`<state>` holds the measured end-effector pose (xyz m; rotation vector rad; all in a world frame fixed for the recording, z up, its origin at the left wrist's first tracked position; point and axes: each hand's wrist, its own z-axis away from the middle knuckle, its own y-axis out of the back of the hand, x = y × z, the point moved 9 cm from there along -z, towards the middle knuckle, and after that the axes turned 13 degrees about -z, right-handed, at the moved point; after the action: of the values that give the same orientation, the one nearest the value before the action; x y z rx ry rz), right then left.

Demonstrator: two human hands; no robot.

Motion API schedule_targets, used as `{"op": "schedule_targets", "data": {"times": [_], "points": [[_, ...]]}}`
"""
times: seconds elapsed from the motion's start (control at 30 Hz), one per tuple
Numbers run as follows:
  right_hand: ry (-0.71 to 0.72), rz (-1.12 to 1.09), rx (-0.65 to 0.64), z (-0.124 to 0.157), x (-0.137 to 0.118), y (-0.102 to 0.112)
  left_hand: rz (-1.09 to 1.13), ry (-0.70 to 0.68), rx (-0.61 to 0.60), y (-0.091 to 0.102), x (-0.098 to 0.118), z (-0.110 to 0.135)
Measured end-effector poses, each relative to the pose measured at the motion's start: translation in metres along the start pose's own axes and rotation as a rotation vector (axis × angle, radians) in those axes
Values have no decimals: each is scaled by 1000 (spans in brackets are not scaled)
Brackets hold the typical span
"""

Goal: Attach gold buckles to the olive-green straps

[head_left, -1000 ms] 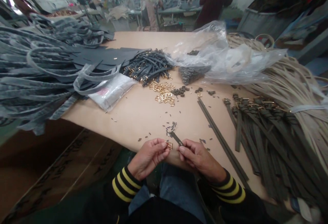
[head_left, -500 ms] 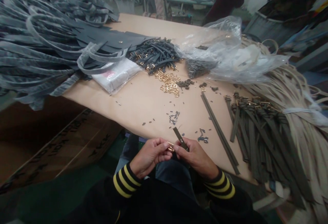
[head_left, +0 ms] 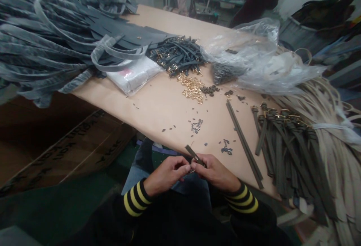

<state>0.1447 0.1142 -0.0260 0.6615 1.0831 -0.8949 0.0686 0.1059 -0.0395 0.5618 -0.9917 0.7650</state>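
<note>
Both my hands meet at the table's near edge, above my lap. My left hand (head_left: 170, 174) is closed in a pinch on a small gold buckle (head_left: 192, 170), mostly covered by the fingers. My right hand (head_left: 218, 171) grips a short olive strap (head_left: 192, 152) whose free end points up and to the left; its thumb touches the buckle too. Just beyond the hands lie small metal clips (head_left: 196, 126), with more dark clips (head_left: 226, 149) to the right. Farther back is a heap of gold buckles (head_left: 191, 91) beside small dark olive loops (head_left: 210, 90).
Long olive straps (head_left: 244, 144) lie right of the hands, next to a pile of buckled olive straps (head_left: 287, 144). Pale cords (head_left: 332, 126) hang over the right edge. Grey straps (head_left: 56, 43), a plastic packet (head_left: 132, 75) and clear bags (head_left: 254, 58) cover the back. A cardboard box (head_left: 70, 144) stands left.
My left hand has turned and closed further over the buckle, hiding more of it. The strap in my right hand has tilted more to the left. The view has shifted slightly.
</note>
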Motion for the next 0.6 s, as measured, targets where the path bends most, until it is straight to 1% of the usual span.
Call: {"op": "schedule_targets", "data": {"times": [0.07,0.17,0.23,0.3,0.4,0.5,0.6], "points": [[-7,37,-38,0,0,-5,-99,-28,18,4,1,1],[-31,44,-33,0,5,-6,-92,-9,31,5,-6,0],[-32,37,11,-1,8,-3,39,42,43,0,-16,0],[-8,25,68,-1,10,0,253,103,57,-7,-27,0],[23,1,119,1,12,2,527,162,130,-14,-38,2],[15,-19,123,3,16,-1,603,194,175,-14,-42,3],[12,-54,91,4,18,-7,596,191,163,-14,-39,4]]}}
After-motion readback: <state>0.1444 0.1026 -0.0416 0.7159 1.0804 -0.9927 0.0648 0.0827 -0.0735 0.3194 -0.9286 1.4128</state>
